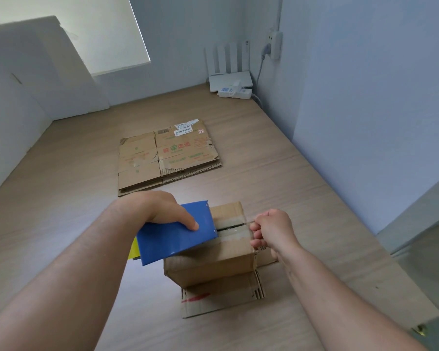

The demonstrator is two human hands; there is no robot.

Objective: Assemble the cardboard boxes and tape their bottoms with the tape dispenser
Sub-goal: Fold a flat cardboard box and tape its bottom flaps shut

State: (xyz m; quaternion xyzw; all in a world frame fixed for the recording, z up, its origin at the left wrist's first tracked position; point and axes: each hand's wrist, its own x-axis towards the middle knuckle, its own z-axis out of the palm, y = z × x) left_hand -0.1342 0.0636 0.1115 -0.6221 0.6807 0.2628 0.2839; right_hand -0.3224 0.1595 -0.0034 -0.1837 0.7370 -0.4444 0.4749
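A small cardboard box (pixel 213 264) stands upside down near the front of the wooden table, its bottom flaps folded shut with a dark seam between them. My left hand (pixel 160 211) grips a blue tape dispenser (pixel 178 234) held over the box's left side, thumb lying on its flat top. A strip of clear tape (pixel 235 226) runs from the dispenser across the seam. My right hand (pixel 270 230) pinches the tape's free end at the box's right edge. The box's lower flaps splay out on the table.
A stack of flattened cardboard boxes (pixel 167 158) lies farther back on the table (pixel 61 198). A white router (pixel 230 78) and a power strip (pixel 236 92) sit in the far corner. White walls close in on the left and right.
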